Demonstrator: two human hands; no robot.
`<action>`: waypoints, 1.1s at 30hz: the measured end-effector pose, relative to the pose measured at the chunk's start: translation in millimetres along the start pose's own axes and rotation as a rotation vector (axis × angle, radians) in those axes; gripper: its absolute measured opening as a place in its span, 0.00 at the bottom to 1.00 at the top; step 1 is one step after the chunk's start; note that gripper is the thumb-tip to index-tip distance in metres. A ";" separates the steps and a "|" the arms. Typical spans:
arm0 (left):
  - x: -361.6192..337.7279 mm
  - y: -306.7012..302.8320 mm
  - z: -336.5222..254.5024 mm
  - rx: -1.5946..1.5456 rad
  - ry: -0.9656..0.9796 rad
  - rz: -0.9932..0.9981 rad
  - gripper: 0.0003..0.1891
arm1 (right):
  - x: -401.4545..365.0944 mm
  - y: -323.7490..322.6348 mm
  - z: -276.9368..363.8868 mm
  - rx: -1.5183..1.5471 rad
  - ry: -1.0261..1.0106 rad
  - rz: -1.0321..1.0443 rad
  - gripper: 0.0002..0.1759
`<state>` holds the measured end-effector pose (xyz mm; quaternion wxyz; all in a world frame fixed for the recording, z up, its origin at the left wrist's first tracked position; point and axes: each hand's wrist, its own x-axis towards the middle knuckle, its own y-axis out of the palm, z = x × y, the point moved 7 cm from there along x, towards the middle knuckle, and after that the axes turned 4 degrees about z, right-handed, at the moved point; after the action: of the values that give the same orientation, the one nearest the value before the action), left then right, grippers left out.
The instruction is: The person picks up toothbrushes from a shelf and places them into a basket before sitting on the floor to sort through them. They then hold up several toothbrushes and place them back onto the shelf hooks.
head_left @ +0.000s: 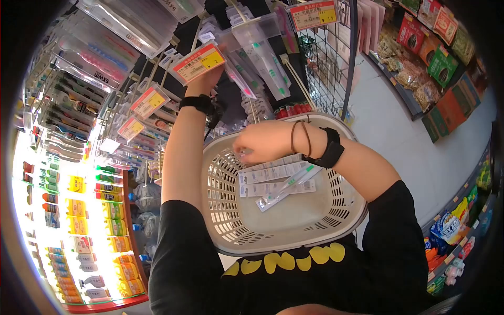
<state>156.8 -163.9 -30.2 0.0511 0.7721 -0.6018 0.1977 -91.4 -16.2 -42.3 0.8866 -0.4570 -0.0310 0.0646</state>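
My left hand (210,76) reaches up to the hanging toothbrush packs, partly behind a red and yellow price tag (199,63); its fingers are mostly hidden. Close beside it hang clear packs with green-tipped and pink toothbrushes (262,55). A beige plastic basket (283,223) stands in front of my body. Over its far left part is my right hand (260,144), its fingers curled; what they hold, if anything, is hidden. Under and beside that hand, several packaged toothbrushes (289,186) lie in the basket.
More hooks with toothbrush packs (100,58) line the left. A bright shelf of bottles (76,226) stands at lower left. A wire rack (328,68) rises beyond the basket. On the right are grey floor (396,131) and shelves of bagged goods (409,73).
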 end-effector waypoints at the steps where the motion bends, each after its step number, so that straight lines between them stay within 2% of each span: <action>1: -7.6 6.4 -8.3 0.000 0.004 -0.003 0.15 | -1.1 -10.4 0.2 0.019 -0.007 -0.140 0.17; 2: -18.6 14.5 -10.4 -0.165 -0.042 -0.021 0.14 | -0.1 -11.9 0.3 0.015 -0.009 -0.139 0.17; 4: -46.7 48.4 -51.0 -0.446 -0.112 -0.104 0.12 | -11.6 -48.6 3.6 0.087 -0.081 -0.633 0.11; 5: -56.1 55.8 -62.1 -0.445 -0.109 -0.109 0.12 | -10.0 -51.7 2.6 0.087 -0.086 -0.629 0.11; 7: -70.8 66.9 -73.5 -0.442 -0.161 -0.118 0.12 | -31.7 -74.9 -4.6 0.016 -0.065 -1.044 0.13; 8: -74.9 70.1 -85.4 -0.302 -0.133 -0.174 0.11 | -32.6 -76.8 -6.2 0.011 -0.071 -1.040 0.13; 10: -80.0 74.3 -89.0 -0.331 -0.110 -0.147 0.11 | -50.2 -84.8 -9.2 -0.129 0.063 -1.270 0.25; 11: -80.6 76.7 -92.3 -0.359 -0.092 -0.114 0.11 | -49.5 -84.7 -8.6 -0.135 0.060 -1.267 0.25; 13: -85.0 78.5 -100.0 -0.338 -0.088 -0.099 0.12 | -43.7 -82.9 -10.6 -0.089 0.084 -1.187 0.38; 14: -89.2 82.0 -101.6 -0.396 -0.113 -0.084 0.13 | -42.8 -81.2 -9.4 -0.095 0.083 -1.184 0.38; 16: -96.4 89.1 -108.2 -0.457 -0.134 -0.069 0.14 | -33.7 -73.2 -5.2 -0.221 0.090 -1.145 0.46; 17: -98.9 91.9 -111.2 -0.479 -0.111 -0.063 0.14 | -30.2 -70.3 -7.2 -0.227 0.088 -1.141 0.46; 19: -100.8 91.7 -112.6 -0.507 -0.083 -0.061 0.15 | -23.6 -64.9 -18.2 -0.239 0.215 -1.119 0.51; 22: -105.2 100.7 -124.6 -0.488 -0.045 -0.002 0.17 | -21.5 -69.9 -23.5 -0.246 0.247 -1.161 0.55; 23: -111.4 105.7 -128.0 -0.489 -0.059 0.006 0.18 | -21.0 -70.8 -23.5 -0.253 0.248 -1.157 0.55; 25: -117.2 108.5 -134.0 -0.498 -0.071 0.009 0.18 | -19.0 -74.7 -23.2 -0.114 0.381 -1.050 0.59; 29: -119.0 105.7 -134.8 -0.516 -0.028 0.054 0.21 | -17.1 -77.9 -21.5 -0.212 0.371 -1.064 0.59; 31: -117.6 104.0 -133.7 -0.494 -0.007 0.093 0.22 | -11.6 -74.3 -32.1 0.163 0.287 -0.949 0.54; 33: -119.0 102.3 -125.7 -0.469 -0.102 0.145 0.25 | -5.9 -69.0 -37.8 0.175 0.266 -0.971 0.53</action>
<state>5.6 -43.5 25.1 0.1841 0.7030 -0.6867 0.0168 -87.1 -87.1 -7.9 0.8455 -0.3182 -0.1212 -0.4113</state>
